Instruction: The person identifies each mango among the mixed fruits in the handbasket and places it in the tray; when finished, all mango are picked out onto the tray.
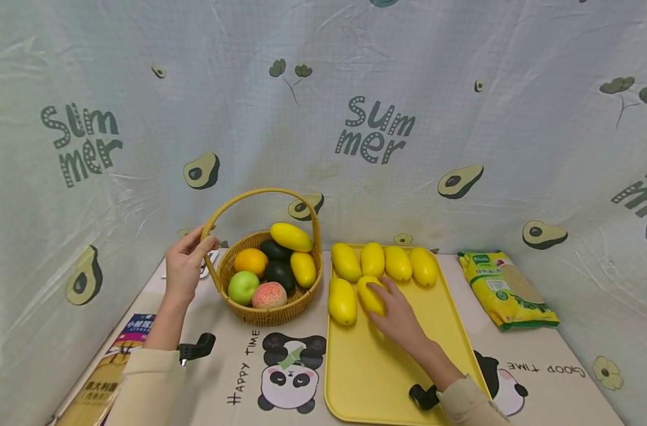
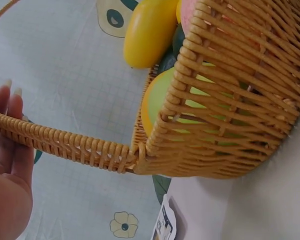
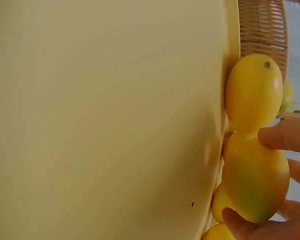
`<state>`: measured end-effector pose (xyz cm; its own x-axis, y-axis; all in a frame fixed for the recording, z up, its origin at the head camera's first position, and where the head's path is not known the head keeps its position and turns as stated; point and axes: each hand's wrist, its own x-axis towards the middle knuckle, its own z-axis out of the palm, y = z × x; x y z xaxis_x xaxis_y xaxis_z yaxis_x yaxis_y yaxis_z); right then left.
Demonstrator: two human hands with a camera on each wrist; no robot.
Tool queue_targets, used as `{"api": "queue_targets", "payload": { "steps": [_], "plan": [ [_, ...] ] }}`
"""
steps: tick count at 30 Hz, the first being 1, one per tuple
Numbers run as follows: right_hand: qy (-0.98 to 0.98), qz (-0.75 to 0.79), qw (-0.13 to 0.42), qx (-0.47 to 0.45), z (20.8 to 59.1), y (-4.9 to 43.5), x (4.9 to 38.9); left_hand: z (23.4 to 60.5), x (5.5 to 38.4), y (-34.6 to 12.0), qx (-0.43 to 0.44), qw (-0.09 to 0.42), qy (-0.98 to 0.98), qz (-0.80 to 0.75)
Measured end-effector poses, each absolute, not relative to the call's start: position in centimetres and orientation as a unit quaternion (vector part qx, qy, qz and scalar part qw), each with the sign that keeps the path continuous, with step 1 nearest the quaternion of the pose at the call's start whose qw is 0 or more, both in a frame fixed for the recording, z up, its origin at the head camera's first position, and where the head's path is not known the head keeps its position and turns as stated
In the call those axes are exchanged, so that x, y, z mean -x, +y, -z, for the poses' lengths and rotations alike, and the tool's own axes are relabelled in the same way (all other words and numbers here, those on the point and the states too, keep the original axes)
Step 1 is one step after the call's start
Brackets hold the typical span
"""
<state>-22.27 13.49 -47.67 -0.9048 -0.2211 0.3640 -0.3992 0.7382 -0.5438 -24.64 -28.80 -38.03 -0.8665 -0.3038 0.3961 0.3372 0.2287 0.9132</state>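
Observation:
My left hand (image 1: 184, 266) holds the left side of the wicker basket's handle (image 1: 265, 190), fingers behind it in the left wrist view. Inside the basket (image 1: 272, 316) lie two yellow mangoes (image 1: 291, 236), two dark avocados (image 1: 279, 275), an orange (image 1: 251, 262), a green apple (image 1: 243, 287) and a peach (image 1: 269, 295). Over the yellow tray (image 1: 392, 378), my right hand (image 1: 400, 316) grips a mango (image 3: 255, 180), thumb and fingers round its sides. Another mango (image 1: 342, 302) sits just left of it, and several more (image 1: 398, 263) line the tray's far end.
Right of the tray lies a yellow-green food packet (image 1: 507, 290). A pasta packet (image 1: 97, 378) rests at the table's left edge, and a small white packet (image 2: 165, 220) lies behind the left hand. A printed curtain (image 1: 249, 130) hangs close behind the basket and tray.

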Motion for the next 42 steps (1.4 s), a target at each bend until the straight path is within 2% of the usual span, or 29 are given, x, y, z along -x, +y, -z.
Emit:
{"api": "queue_targets", "payload": {
  "steps": [16, 31, 42],
  "plan": [
    [-0.94, -0.308, 0.077, -0.127, 47.6, 13.0, 22.0, 37.7, 24.3, -29.3, 0.001, 0.252, -0.739, 0.625],
    [-0.937, -0.305, 0.116, -0.127, 46.2, 11.6, 23.2, 37.7, 24.2, -28.9, 0.006, 0.253, -0.737, 0.626],
    [-0.922, -0.342, 0.119, -0.138, 45.2, 9.2, 25.3, 37.8, 24.6, -28.6, 0.008, 0.247, -0.743, 0.622]
  ]
}}
